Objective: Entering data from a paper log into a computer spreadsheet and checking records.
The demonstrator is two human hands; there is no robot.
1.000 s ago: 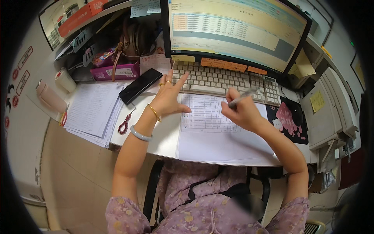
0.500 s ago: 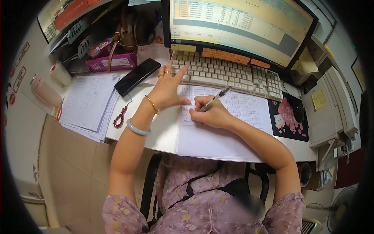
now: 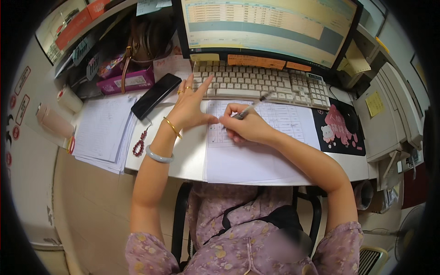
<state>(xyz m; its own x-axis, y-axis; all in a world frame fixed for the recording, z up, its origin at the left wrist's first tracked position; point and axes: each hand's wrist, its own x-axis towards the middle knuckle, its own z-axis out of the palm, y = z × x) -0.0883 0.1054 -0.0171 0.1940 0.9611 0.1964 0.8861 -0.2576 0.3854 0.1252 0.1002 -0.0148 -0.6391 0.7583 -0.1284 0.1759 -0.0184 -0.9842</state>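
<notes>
A pen [image 3: 251, 106] is held in my right hand [image 3: 246, 122], which rests on a printed table sheet [image 3: 288, 133]. Its tip is hidden behind my fingers near the sheet's left columns. My left hand [image 3: 190, 105] lies spread at the sheet's upper left, its thumb stretched toward my right fingers. The fingertips of that hand reach the left end of the white keyboard [image 3: 270, 85]. A black phone [image 3: 156, 97] with a dark red bead strap [image 3: 139, 145] lies left of my left hand.
Behind the keyboard stands a monitor [image 3: 266, 39] with a table on screen. At the left are a paper stack [image 3: 103, 133], a pink bottle [image 3: 52, 120] and a purple box [image 3: 130, 81]. A black mouse pad [image 3: 337, 137] and a printer [image 3: 385, 112] stand at the right.
The view has shifted slightly. My right hand and the pen have moved a little up the sheet, and the pen leans lower. My left hand stays spread in its place.
</notes>
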